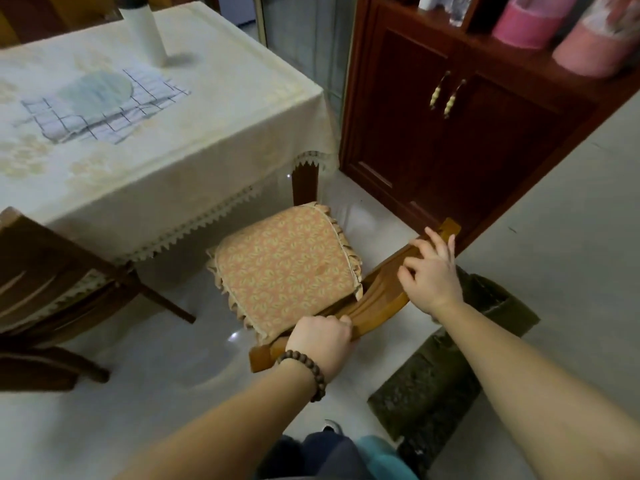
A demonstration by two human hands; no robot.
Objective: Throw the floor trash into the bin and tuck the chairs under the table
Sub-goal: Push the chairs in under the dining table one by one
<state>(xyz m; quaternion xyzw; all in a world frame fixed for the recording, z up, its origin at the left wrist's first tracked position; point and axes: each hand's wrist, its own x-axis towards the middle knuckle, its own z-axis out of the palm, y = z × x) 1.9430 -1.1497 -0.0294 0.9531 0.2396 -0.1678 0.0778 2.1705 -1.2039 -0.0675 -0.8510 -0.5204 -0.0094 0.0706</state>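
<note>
A wooden chair with an orange patterned seat cushion stands at the table's near right corner, its seat partly under the edge. My left hand, with a bead bracelet on the wrist, grips the left end of the chair's curved top rail. My right hand rests on the right part of the same rail with fingers loosely spread. The table carries a cream cloth with lace trim. No trash or bin shows.
A second wooden chair stands at the left beside the table. A dark red cabinet fills the right back. A dark green mat lies under my right arm. A white bottle and checked cloth sit on the table.
</note>
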